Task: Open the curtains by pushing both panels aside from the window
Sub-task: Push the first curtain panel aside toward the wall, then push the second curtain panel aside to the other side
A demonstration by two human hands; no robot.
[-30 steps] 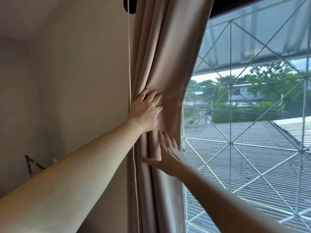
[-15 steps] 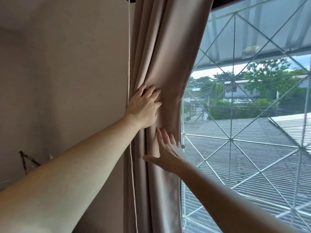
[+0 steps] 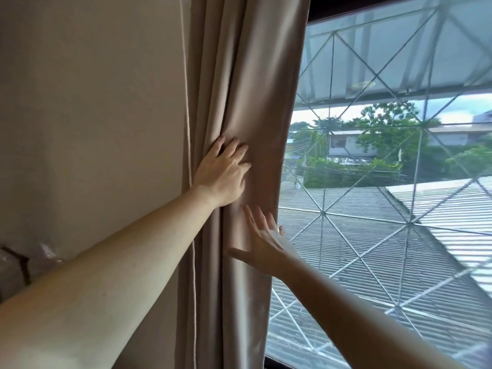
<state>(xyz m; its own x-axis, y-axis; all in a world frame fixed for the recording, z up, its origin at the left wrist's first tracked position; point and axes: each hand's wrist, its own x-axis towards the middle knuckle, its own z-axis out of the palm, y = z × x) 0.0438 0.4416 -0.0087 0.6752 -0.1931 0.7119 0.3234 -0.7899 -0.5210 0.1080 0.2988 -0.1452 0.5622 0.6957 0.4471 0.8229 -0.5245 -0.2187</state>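
Observation:
A beige curtain panel [image 3: 250, 75] hangs bunched in folds at the left edge of the window [image 3: 386, 222]. My left hand [image 3: 222, 173] lies flat on the folds, fingers spread, palm pressing the fabric toward the wall. Just below it, my right hand [image 3: 262, 242] rests flat against the curtain's right edge with straight fingers and the thumb out to the left. Neither hand grips the cloth. No second panel is in view.
A thin cord [image 3: 187, 129] hangs down beside the curtain along the beige wall [image 3: 93, 115]. The window glass carries a white diagonal grille [image 3: 323, 213]; corrugated roofs, trees and houses lie outside. A dark object [image 3: 16, 265] sits low at the left edge.
The curtain's edge has shifted slightly left, uncovering more glass. Both hands stay flat on the fabric in nearly the same pose, and the view has drifted a little.

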